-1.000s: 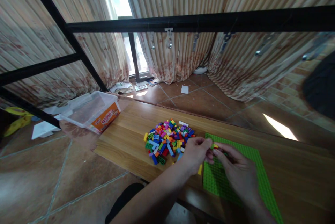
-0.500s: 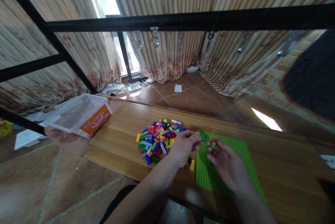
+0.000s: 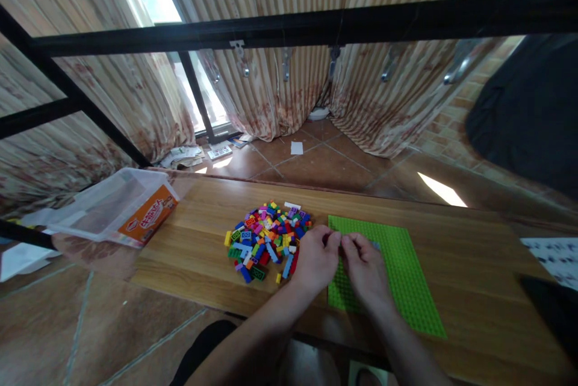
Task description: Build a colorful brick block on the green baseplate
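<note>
My left hand and my right hand meet fingertip to fingertip above the left part of a green studded baseplate. Both are closed in a pinch. The fingers mostly cover the small building bricks that showed in them a moment ago. A small grey-blue piece peeks out by my right hand; whether it is held I cannot tell. Just left of my left hand spreads a loose pile of coloured building bricks.
On the left stands a clear plastic box with an orange label. The bricks and baseplate lie on a wooden table. A black metal rail with hanging clips crosses beyond it. A dark object is at the lower right.
My hands have come together from apart, and the bricks at their fingertips are now covered. A yellow brick near my left wrist is no longer visible. The view has shifted slightly right.
</note>
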`<action>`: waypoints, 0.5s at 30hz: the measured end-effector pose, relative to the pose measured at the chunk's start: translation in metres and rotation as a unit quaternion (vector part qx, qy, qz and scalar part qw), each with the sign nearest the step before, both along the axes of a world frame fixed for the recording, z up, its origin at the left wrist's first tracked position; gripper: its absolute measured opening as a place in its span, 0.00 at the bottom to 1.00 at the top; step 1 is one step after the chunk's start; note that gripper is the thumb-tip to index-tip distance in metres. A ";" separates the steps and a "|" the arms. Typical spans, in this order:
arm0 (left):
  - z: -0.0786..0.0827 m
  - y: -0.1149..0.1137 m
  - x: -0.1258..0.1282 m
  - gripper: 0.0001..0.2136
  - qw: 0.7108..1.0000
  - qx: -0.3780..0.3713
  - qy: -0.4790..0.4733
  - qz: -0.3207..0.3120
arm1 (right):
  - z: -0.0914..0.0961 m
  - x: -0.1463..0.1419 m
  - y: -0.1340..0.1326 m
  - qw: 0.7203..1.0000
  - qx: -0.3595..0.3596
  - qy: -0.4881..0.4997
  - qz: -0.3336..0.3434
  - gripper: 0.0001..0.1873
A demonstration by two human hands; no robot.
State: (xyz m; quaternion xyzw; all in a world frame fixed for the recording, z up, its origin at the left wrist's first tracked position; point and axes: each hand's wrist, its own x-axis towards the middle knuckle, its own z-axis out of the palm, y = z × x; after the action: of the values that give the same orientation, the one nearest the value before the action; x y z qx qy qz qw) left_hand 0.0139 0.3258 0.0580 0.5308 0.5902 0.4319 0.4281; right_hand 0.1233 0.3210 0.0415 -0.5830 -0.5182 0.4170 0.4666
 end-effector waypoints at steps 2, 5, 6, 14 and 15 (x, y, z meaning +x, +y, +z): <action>-0.003 -0.001 0.005 0.11 0.999 0.003 0.024 0.031 | -0.003 -0.003 -0.001 0.999 0.009 -0.025 -0.030 0.19; -0.006 -0.003 0.012 0.11 0.998 -0.008 0.029 0.053 | -0.007 -0.010 -0.002 0.998 0.005 -0.004 -0.060 0.19; -0.006 -0.003 0.013 0.11 0.998 -0.011 0.032 0.056 | -0.008 -0.012 -0.002 0.998 0.005 0.004 -0.066 0.19; 0.000 0.009 -0.013 0.11 0.996 0.003 0.051 0.078 | -0.002 0.009 0.008 0.970 -0.056 0.186 -0.147 0.22; 0.001 0.012 -0.018 0.11 0.995 -0.003 0.030 0.100 | 0.002 0.013 0.008 0.960 -0.058 0.212 -0.171 0.23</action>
State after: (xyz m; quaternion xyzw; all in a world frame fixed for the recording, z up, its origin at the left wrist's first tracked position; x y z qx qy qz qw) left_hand -0.0040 0.3377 0.0592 0.4806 0.6544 0.4543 0.3667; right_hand 0.1358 0.3292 0.0438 -0.5874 -0.2749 0.4737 0.5958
